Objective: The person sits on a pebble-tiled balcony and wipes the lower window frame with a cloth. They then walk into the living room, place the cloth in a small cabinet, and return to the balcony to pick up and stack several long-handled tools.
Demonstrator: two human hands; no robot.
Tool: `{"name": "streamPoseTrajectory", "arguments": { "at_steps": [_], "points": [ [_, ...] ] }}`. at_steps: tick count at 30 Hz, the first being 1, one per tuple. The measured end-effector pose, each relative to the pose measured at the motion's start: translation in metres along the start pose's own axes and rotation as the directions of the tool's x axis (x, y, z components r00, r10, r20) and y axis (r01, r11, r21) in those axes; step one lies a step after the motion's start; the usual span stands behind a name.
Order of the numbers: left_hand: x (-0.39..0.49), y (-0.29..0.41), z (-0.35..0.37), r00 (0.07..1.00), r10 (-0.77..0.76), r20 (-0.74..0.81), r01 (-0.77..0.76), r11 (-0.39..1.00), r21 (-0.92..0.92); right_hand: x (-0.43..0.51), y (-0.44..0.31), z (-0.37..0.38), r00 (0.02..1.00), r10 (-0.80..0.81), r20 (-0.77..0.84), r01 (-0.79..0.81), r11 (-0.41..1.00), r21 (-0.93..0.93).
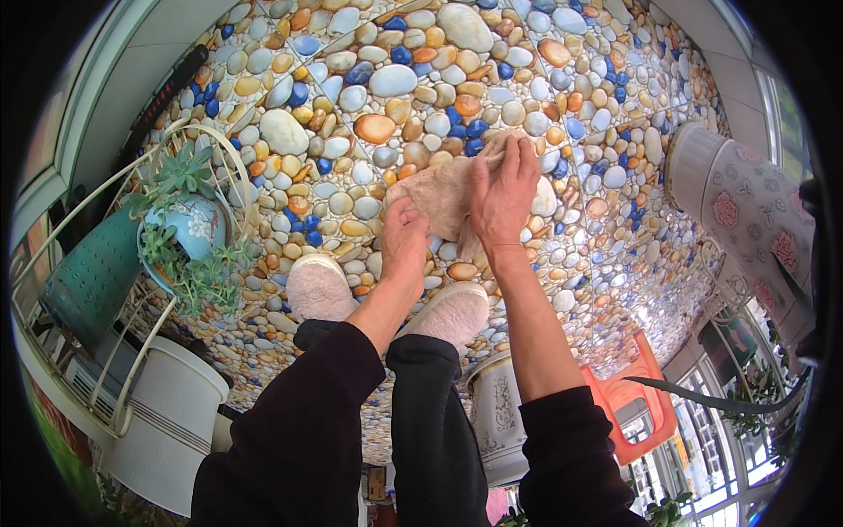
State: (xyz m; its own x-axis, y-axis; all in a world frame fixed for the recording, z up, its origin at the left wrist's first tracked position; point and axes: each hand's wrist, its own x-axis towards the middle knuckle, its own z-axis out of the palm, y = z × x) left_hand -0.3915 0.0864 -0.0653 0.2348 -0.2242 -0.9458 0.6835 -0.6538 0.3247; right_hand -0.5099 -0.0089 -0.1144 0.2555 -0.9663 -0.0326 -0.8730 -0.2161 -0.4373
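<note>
A beige-pink cloth [435, 197], towel-like and partly folded, is at the floor in front of my feet. My left hand [403, 232] has its fingers curled over the cloth's left end. Further right, my right hand [506, 191] grips the bunched far part, thumb on one side and fingers on the other. A loose flap of the cloth hangs out below that hand. Whether the cloth lies flat on the floor or slightly above it, I cannot tell. Two fluffy pink slippers [321, 290] on my feet stand just behind my hands.
The floor [355, 227] has a pebble-patterned surface. Left are a white metal plant stand [249, 191], a blue flowerpot [191, 227] with succulents, a green pot [99, 277] and a white planter [178, 395]. An orange plastic stool [652, 395], a decorated pot [497, 415] and a rose-patterned planter [744, 191] stand right.
</note>
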Motion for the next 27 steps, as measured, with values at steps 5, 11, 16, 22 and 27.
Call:
{"name": "streamPoseTrajectory", "arguments": {
  "at_steps": [5, 11, 16, 22, 27],
  "points": [
    [0.011, 0.001, -0.001, 0.994, 0.012, 0.108, 0.001, 0.992, -0.123, -0.014, -0.013, 0.011, 0.993, -0.077, 0.091, 0.085, 0.992, -0.088],
    [0.036, 0.046, -0.007, 0.934, -0.127, 0.335, 0.097, 0.990, 0.103, -0.021, -0.013, 0.012, 0.952, -0.225, 0.207, 0.239, 0.970, -0.044],
    [0.043, 0.064, 0.004, 0.961, 0.255, 0.109, -0.238, 0.552, 0.799, -0.029, -0.006, 0.022, 0.932, -0.281, 0.229, 0.318, 0.937, -0.146],
    [0.012, 0.075, -0.047, 0.954, 0.299, 0.033, -0.247, 0.714, 0.655, -0.031, -0.004, 0.029, 0.904, -0.372, 0.210, 0.411, 0.892, -0.187],
    [-0.030, 0.062, -0.085, 0.998, 0.070, 0.002, -0.063, 0.880, 0.472, -0.037, -0.017, 0.028, 0.902, -0.393, 0.179, 0.423, 0.886, -0.188]
  ]
}}
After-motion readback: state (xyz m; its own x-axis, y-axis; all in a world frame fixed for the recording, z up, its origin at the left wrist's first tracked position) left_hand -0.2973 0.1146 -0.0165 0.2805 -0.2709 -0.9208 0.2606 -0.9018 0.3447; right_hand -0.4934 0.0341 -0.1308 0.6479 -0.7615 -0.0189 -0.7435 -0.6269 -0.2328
